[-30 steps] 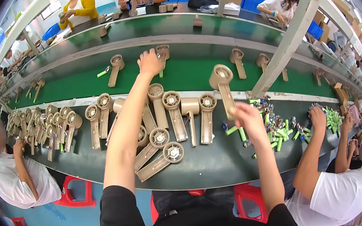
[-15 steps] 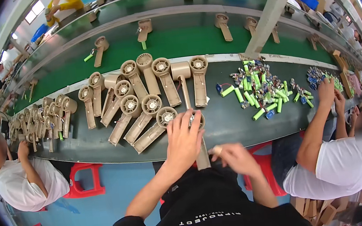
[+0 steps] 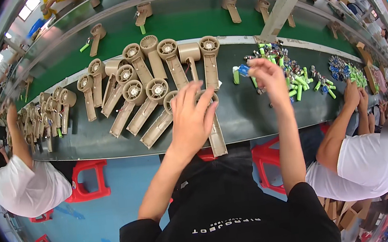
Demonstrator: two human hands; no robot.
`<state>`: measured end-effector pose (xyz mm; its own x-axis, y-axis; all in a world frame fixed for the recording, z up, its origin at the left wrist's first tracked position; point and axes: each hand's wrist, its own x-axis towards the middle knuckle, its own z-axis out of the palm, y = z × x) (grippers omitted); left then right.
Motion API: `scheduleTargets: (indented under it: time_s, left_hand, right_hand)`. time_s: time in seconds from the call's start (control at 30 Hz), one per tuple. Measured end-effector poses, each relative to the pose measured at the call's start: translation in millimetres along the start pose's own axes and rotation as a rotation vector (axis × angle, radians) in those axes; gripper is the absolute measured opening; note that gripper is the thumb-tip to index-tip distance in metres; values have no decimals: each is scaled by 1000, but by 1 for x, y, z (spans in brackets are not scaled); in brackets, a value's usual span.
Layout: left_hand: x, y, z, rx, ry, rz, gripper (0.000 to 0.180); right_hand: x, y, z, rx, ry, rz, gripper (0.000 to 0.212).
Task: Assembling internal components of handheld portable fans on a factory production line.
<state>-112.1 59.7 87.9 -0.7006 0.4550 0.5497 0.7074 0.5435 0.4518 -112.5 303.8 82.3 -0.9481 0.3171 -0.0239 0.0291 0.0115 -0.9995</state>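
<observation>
My left hand (image 3: 188,124) lies over the head of a beige handheld fan housing, its fingers stretched and spread. The housing's open handle (image 3: 217,140) points toward me across the table's front edge, and my hand partly covers its round head. To the right, my right hand (image 3: 269,78) is raised above the table, thumb and fingers pinching a small blue circuit board (image 3: 244,70). A green battery cell (image 3: 236,75) hangs beside the board; whether it is joined to it I cannot tell. More beige fan housings (image 3: 133,92) lie left of my left hand.
Loose green cells with boards (image 3: 300,80) are heaped right of my right hand. Beyond runs a green conveyor (image 3: 187,21) carrying several fan housings. A slanting metal post (image 3: 288,2) rises at the back. Co-workers in white shirts sit on both sides, near red stools (image 3: 88,181).
My right hand has gone from beside the housing's handle up to the battery heap and now pinches a blue board. My left hand stays on the fan housing. The view has tilted slightly.
</observation>
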Motion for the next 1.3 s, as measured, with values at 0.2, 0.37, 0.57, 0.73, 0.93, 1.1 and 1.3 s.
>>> scheduleTargets:
  time_s: [0.2,0.37,0.57,0.73,0.93,1.1,1.3]
  left_hand:
    - [34,14,-14,-282,13,212,56]
    - [5,12,-25,-718,109,-96,20]
    - [-40,18,-36,-428,-159,-342,6]
    - [-52,24,-9,-42,-209,-155,12]
    - [-52,15,2,-232,-79,-290,7]
    - [-44,15,-13,-522,-196,-673,13]
    - [-64,11,-7,-588,2,-524,19]
  right_hand:
    - [-31,-50,6,280,-359,151,33]
    - [-59,-41,30,247,-391,121,26]
    - [-93,31,33,108,-314,119,18]
    - [-99,47,41,67,-266,46,18]
    - [-98,35,59,-160,-269,-266,20]
    - [-87,51,71,-413,-173,-701,13]
    - [-94,44,80,-382,-127,-554,14]
